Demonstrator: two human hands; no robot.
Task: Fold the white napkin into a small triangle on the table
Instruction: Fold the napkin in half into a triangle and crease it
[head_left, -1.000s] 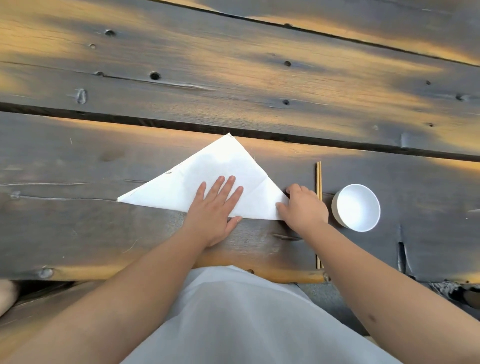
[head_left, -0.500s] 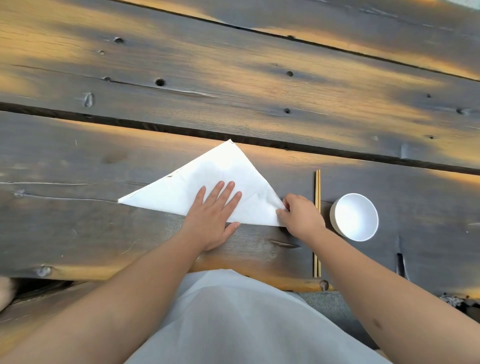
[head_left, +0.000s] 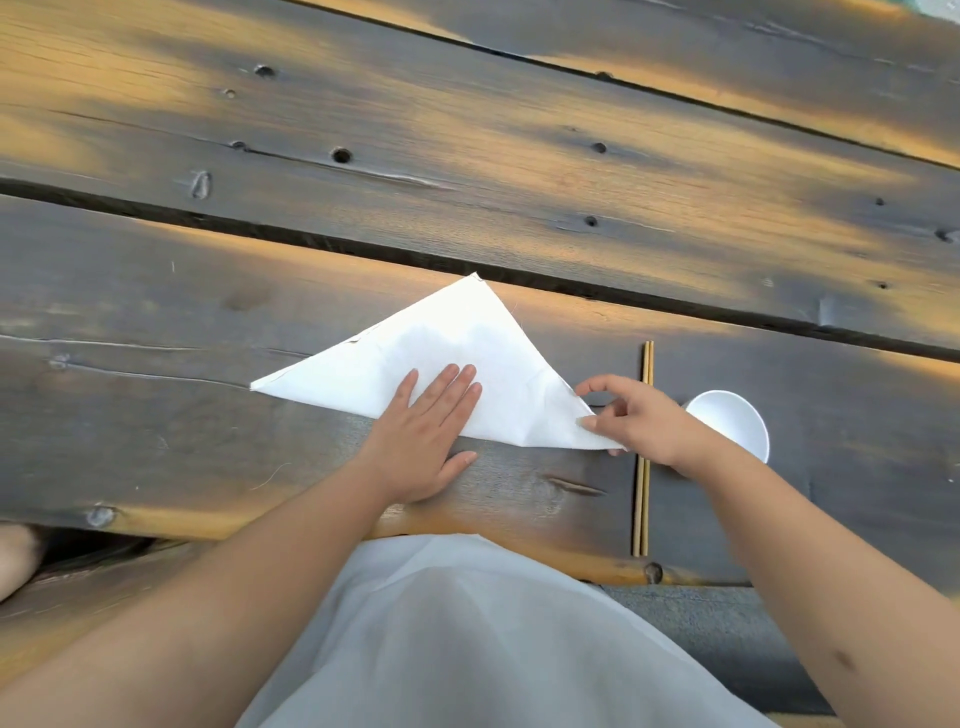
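Observation:
A white napkin (head_left: 457, 358) lies on the dark wooden table (head_left: 467, 156) as a wide triangle, its apex pointing away from me and its long edge toward me. My left hand (head_left: 431, 431) lies flat, fingers together, on the near middle of the long edge, pressing it down. My right hand (head_left: 639, 421) pinches the napkin's right corner between thumb and fingers, the index finger raised. The corner tip lifts slightly off the wood.
A pair of wooden chopsticks (head_left: 643, 467) lies just right of the napkin, running toward the table's near edge. A white bowl (head_left: 737, 421) stands beyond them, partly behind my right wrist. A gap between planks (head_left: 311, 241) runs behind the napkin.
My right hand has opened from a closed fist at the right corner into a pinch on that corner. The left hand stays flat on the long edge. The camera has shifted slightly.

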